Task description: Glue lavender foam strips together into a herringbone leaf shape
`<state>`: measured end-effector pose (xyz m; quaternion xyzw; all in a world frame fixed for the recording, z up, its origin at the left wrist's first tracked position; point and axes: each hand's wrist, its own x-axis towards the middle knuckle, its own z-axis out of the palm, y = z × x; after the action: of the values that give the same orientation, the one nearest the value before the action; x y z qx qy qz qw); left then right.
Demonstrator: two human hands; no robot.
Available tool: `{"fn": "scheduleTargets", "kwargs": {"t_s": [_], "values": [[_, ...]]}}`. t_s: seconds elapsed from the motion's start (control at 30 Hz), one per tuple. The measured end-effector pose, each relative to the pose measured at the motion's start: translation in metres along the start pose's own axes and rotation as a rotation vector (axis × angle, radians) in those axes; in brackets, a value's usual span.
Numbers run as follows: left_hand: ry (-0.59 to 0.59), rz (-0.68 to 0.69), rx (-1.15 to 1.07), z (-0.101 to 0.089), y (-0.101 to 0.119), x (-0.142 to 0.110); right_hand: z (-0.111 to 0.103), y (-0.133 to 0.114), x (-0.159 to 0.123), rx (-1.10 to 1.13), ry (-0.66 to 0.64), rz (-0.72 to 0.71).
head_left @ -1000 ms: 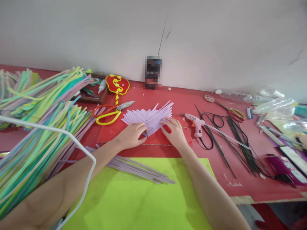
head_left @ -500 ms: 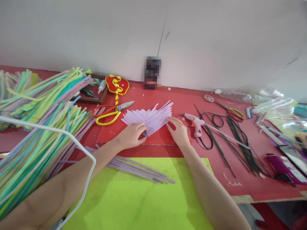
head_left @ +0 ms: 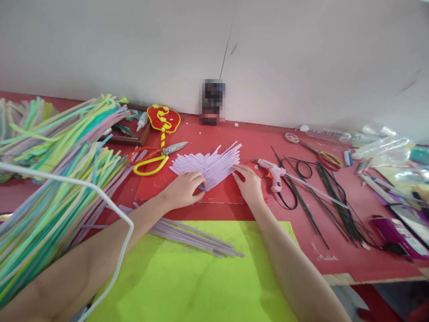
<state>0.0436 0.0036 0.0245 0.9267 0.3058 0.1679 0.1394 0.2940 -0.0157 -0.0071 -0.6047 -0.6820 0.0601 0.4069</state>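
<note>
A V-shaped piece of lilac pipe cleaners (head_left: 209,166), laid side by side in slanting rows, lies flat on a red board (head_left: 221,197). My left hand (head_left: 186,188) is at its lower left, fingers curled, with thumb and forefinger closed about the bottom point. At the right edge, my right hand (head_left: 250,182) has its forefinger and thumb tips close together on the ends of the strips. Loose lilac pipe cleaners (head_left: 197,239) lie nearer me, partly under my left forearm, on a yellow-green sheet (head_left: 201,281).
Scissors (head_left: 157,158) and a red-and-yellow fan-shaped ornament (head_left: 164,118) lie at back left, beside big bundles of coloured pipe cleaners (head_left: 63,192). A white cable (head_left: 83,181) crosses at left. A pink glue gun (head_left: 275,174), dark stems (head_left: 335,201) and plastic bottles (head_left: 331,134) are at right.
</note>
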Motion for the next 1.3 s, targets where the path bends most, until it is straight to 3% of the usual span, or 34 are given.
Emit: {"fn": "scheduleTargets", "kwargs": {"t_s": [0.57, 0.83, 1.03, 1.3], "values": [[-0.006, -0.006, -0.008, -0.001, 0.001, 0.0, 0.002, -0.001, -0.001, -0.023, 0.014, 0.008], [-0.009, -0.004, -0.005, 0.0, 0.0, 0.0, -0.009, -0.011, 0.0, -0.074, 0.048, -0.014], [-0.014, -0.004, 0.0, -0.002, 0.001, 0.001, -0.005, -0.014, -0.003, -0.076, -0.089, -0.101], [-0.007, 0.0, -0.003, -0.003, 0.002, 0.0, 0.0, -0.004, -0.001, -0.093, -0.089, -0.079]]}}
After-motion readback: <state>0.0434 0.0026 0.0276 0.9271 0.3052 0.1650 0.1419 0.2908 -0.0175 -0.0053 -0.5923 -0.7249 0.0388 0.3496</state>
